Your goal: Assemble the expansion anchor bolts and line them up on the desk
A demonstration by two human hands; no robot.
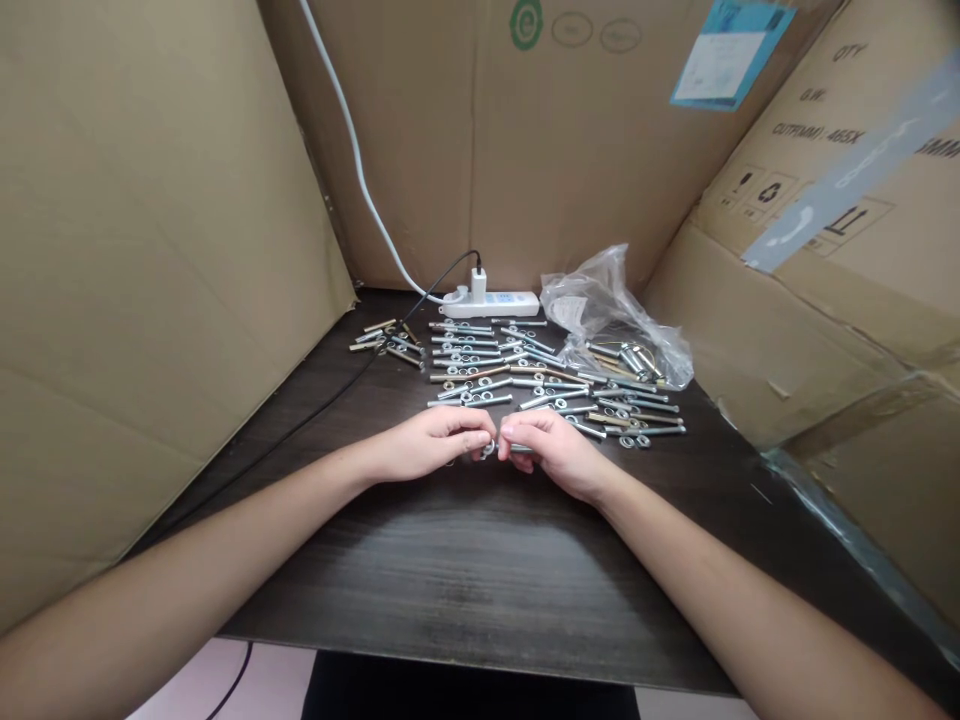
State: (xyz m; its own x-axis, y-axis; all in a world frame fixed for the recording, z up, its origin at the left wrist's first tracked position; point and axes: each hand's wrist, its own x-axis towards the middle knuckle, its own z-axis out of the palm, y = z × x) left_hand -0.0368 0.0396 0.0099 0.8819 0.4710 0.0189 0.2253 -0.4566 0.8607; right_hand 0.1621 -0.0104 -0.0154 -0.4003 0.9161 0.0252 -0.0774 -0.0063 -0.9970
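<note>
Over the dark table, my left hand [442, 442] and my right hand [553, 452] meet almost fingertip to fingertip. Pinched in the left fingers is a small silver washer [488, 450], partly covered by them. The fingers of my right hand are curled round a thin silver bolt [519, 448]; only a short piece of its shank shows. Just beyond both hands lie rows of long bolts [466, 352], with washers and nuts [561, 404] beside them. To the right of my right hand are more bolts [649, 420] and two loose rings [634, 442].
A white power strip [510, 304] with a plugged-in charger [478, 286] stands at the back. A clear plastic bag [600, 300] holds more hardware. Several bolts and brass-coloured sleeves [386, 342] lie at left, near a black cable [300, 412]. Cardboard walls [420, 140] surround the table.
</note>
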